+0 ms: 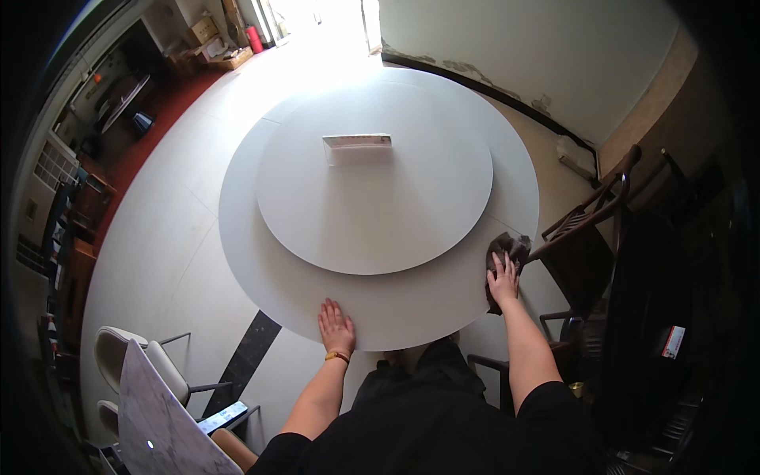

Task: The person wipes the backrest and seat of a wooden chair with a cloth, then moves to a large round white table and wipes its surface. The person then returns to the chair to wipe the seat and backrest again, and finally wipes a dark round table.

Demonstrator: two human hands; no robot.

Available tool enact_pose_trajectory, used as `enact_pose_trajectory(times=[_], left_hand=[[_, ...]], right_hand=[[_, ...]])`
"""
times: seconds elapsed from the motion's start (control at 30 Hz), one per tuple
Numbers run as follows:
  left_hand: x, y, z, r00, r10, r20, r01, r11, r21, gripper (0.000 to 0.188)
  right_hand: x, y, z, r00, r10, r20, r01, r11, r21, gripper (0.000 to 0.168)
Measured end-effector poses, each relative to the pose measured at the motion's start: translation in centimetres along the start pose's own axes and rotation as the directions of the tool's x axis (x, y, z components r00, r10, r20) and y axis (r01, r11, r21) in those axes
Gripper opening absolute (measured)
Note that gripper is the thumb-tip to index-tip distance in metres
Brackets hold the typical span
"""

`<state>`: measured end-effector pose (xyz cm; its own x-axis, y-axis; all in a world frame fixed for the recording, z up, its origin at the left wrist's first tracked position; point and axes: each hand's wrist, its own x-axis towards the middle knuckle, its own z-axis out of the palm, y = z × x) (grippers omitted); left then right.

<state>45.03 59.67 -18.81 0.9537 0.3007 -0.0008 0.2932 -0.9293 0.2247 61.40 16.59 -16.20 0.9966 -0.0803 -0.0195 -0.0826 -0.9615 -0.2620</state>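
A round white table (pixel 380 314) stands before me, with a raised round turntable (pixel 380 225) on top. My left hand (pixel 336 328) rests palm down on the near edge of the table, its fingers a little apart and nothing in it. At the right edge, my right hand (pixel 504 279) presses on a dark brown cloth (pixel 497 246). Part of that cloth hangs over the rim. A clear upright sign holder (pixel 358 150) sits on the turntable, towards its far side.
Dark wooden chairs (pixel 579 231) stand close on the right. A marble-topped table (pixel 160 415) and a pale chair (pixel 163 368) are at lower left. A damaged wall (pixel 522 65) runs behind at right. Near the bright doorway stands a red cylinder (pixel 254 39).
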Motion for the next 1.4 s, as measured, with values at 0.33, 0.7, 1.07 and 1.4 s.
enact_pose_trajectory(times=[0.33,0.7,1.07,1.4], left_hand=[[0.1,0.3,-0.7,1.0,-0.008,0.022,0.008,1.0,-0.017,0.063],[0.3,0.6,-0.8,0.996,-0.04,0.077,0.039,0.999,0.019,0.064],[0.4,0.9,-0.6,0.996,-0.041,0.081,0.033,0.995,0.099,0.063],[1.1,2.0,-2.3,0.979,-0.11,0.17,0.089,0.988,0.127,0.062]], right_hand=[[-9.5,-10.5,3.3,0.926,-0.369,0.072,0.367,0.929,0.041,0.069],[-4.9,-6.2,-0.2,0.663,-0.746,0.063,0.728,0.662,0.179,0.069],[11.7,2.8,-0.6,0.948,-0.319,-0.006,0.319,0.946,0.063,0.067],[23.4,4.9,-1.9,0.988,0.033,0.153,-0.051,0.992,0.112,0.062]])
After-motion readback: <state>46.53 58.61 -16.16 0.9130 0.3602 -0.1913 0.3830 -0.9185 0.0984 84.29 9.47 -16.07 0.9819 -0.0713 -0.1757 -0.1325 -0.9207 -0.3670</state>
